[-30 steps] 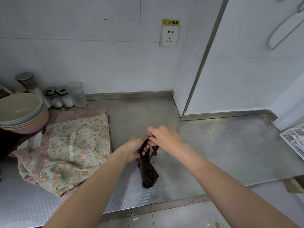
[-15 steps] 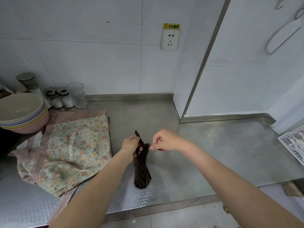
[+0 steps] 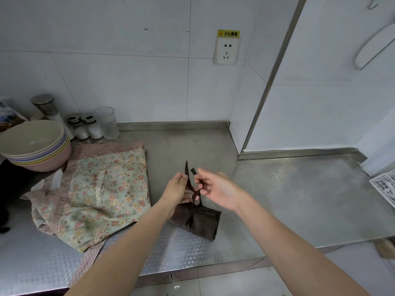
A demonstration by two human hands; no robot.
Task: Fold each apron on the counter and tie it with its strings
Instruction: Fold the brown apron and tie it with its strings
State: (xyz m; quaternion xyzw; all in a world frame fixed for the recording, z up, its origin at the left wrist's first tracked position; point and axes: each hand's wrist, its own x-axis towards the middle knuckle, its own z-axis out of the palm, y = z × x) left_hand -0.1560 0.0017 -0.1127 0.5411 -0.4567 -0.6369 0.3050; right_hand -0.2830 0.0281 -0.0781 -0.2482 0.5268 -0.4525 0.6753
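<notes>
left hand (image 3: 178, 189) pinching one brown string (image 3: 187, 174) – right hand (image 3: 215, 188) pinching the other, brown apron bundle (image 3: 201, 221) below

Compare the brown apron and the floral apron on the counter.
The dark brown fabric apron is folded into a compact bundle; the green floral fabric apron lies spread and rumpled. The brown apron's strings are held by the left hand and right hand; the floral apron is untouched. Both rest on the steel counter.

On the steel worktop (image 3: 288, 195) lies a folded brown apron (image 3: 202, 220), its strings (image 3: 189, 178) rising into both hands. The left hand (image 3: 176, 190) pinches one string; the right hand (image 3: 215, 186) pinches the other. To the left lies a floral apron (image 3: 106, 189), unfolded, beside stacked bowls (image 3: 35, 146).
</notes>
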